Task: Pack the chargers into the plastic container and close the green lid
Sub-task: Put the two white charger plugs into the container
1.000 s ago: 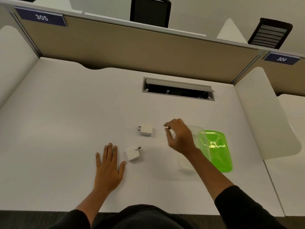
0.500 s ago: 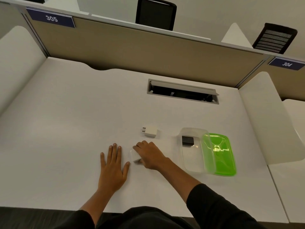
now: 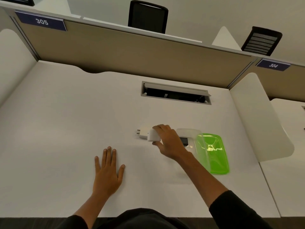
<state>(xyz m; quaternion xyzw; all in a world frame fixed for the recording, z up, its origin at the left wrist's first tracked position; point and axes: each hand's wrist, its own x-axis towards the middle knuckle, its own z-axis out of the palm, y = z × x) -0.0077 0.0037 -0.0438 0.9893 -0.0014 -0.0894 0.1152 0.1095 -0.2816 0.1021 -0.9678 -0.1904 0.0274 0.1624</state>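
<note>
Right hand (image 3: 170,141) has a white charger (image 3: 153,136) pinched in its fingers (image 3: 162,128), lifted just above the bench (image 3: 66,129) — the plastic container (image 3: 189,138) sits right behind the wrist, toward the bench's right edge, long axis running front to back. Black charger (image 3: 184,140) already inside. Second white charger (image 3: 143,133) lies just beyond. Green lid (image 3: 214,154) waits off. Left hand (image 3: 108,171) flat, fingers spread — holding nothing.

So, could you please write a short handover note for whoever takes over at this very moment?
Right hand: holds a white charger above the desk.
Left hand: flat on the desk, empty.
Second white charger: on the desk, beside the held one.
Plastic container: open, a black charger inside; green lid open at its right.
Done: black charger packed.
Left: pack both white chargers, close the lid.
</note>
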